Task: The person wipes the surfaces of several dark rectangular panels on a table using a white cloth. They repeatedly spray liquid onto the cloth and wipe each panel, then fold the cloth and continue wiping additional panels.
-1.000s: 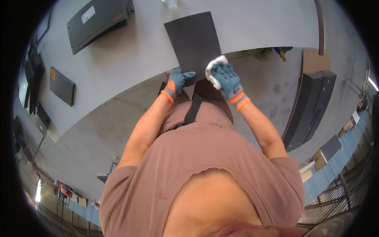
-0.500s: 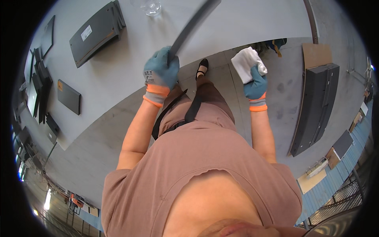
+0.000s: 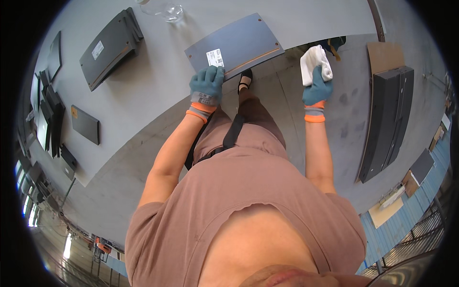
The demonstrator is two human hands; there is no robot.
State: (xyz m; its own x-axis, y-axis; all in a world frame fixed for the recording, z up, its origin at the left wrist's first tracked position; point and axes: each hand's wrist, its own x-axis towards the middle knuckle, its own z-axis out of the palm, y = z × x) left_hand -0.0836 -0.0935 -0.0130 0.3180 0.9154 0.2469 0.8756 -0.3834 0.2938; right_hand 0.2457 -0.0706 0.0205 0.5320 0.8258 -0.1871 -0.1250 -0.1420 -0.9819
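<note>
My left hand (image 3: 207,86), in a blue-grey work glove with an orange cuff, closes on the near left edge of a grey panel (image 3: 239,43). The panel lies face up at the table's near edge, showing a white label, small brown holes and a brown groove along its near side. My right hand (image 3: 318,88), gloved alike, grips a folded white cloth (image 3: 315,64) off to the right of the panel, apart from it. The fingers' undersides are hidden on both hands.
A stack of similar dark panels (image 3: 107,52) lies on the table (image 3: 158,76) at left, with a smaller dark panel (image 3: 86,124) nearer me. Clear plastic bottle (image 3: 169,12) lies at the far side. Long dark panels (image 3: 387,119) rest on cardboard at right.
The panel in my left hand has gone from raised on edge to face up over the table's edge. My right hand has moved slightly right and away from me with the cloth.
</note>
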